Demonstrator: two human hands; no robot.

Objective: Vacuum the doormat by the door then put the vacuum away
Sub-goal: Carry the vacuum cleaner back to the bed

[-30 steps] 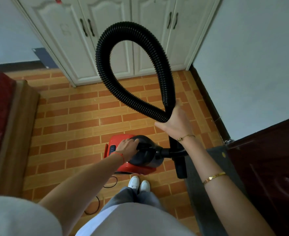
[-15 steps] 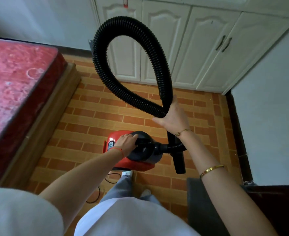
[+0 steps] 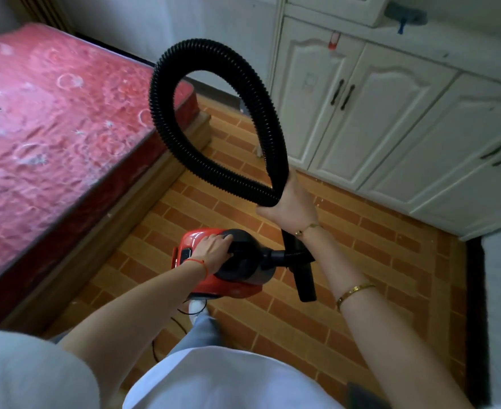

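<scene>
The vacuum (image 3: pixel 214 261) is a small canister with a red body and dark rounded front, carried above the brick-patterned floor. Its black ribbed hose (image 3: pixel 214 119) rises in 1 tall loop, and a black nozzle (image 3: pixel 304 276) hangs beside the canister's front.
</scene>
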